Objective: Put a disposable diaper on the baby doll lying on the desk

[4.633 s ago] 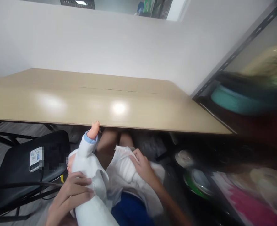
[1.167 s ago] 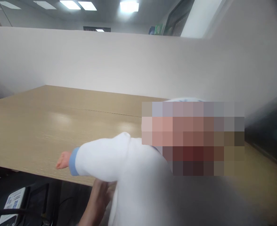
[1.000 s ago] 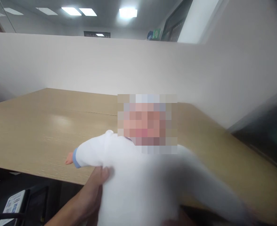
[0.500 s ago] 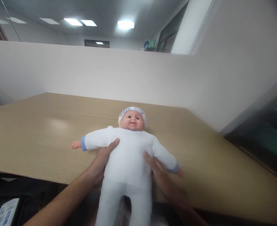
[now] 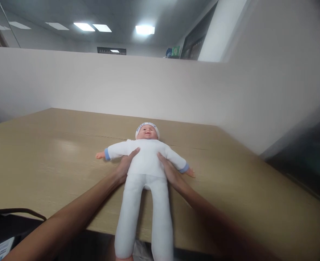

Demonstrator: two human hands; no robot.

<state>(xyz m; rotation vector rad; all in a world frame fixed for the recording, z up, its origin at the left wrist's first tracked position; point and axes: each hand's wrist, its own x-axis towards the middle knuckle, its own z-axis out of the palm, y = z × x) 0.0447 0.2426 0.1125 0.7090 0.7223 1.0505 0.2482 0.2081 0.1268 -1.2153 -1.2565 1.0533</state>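
Note:
A baby doll (image 5: pixel 147 159) in a white suit with blue cuffs and a white lettered cap lies face up on the wooden table (image 5: pixel 67 145). Its arms are spread out to both sides, and its legs reach toward me past the table's near edge. My left hand (image 5: pixel 126 165) grips the doll's torso from the left, thumb on the chest. From the other side my right hand (image 5: pixel 171 172) holds the torso, its thumb also on the chest. The other fingers of both hands are hidden beside or under the doll.
A white partition wall (image 5: pixel 122 85) rises behind the table. At the lower left lies a dark object (image 5: pixel 2 226) with a white label (image 5: pixel 0 250) beside it. A dark glass-like panel (image 5: pixel 307 152) stands along the right side.
My hands have moved the doll forward, away from me, and down onto the table. More of its legs now shows, and its head is nearer the back wall.

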